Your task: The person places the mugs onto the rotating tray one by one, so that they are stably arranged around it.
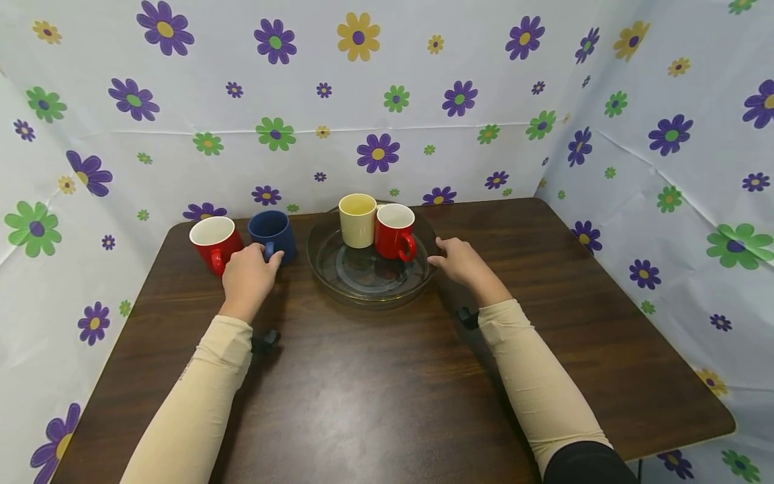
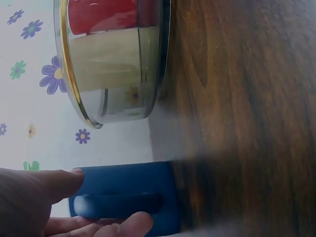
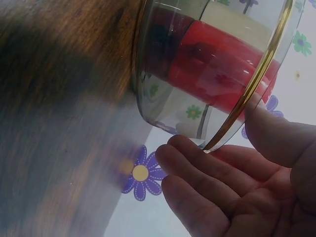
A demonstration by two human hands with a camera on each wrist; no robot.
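My left hand (image 1: 248, 277) is at the handle of a blue mug (image 1: 275, 228). In the left wrist view, the thumb lies near the rim of the mug (image 2: 128, 178) while the fingers (image 2: 138, 224) sit on the other side of the handle, with a gap around it. A clear glass bowl (image 1: 369, 290) with a gold rim stands mid-table, holding a yellow mug (image 1: 357, 223) and a red mug (image 1: 390, 232). The right hand (image 1: 462, 265) pinches the bowl's right edge. Its thumb (image 3: 271, 133) is on the gold rim and its fingers (image 3: 202, 168) are against the outer wall.
Left of the blue mug stands another red mug (image 1: 211, 238) with a white inside, close beside my left hand. All stand toward the back of a dark wooden table (image 1: 363, 376). A flower-print sheet (image 1: 230, 168) hangs along its back and sides.
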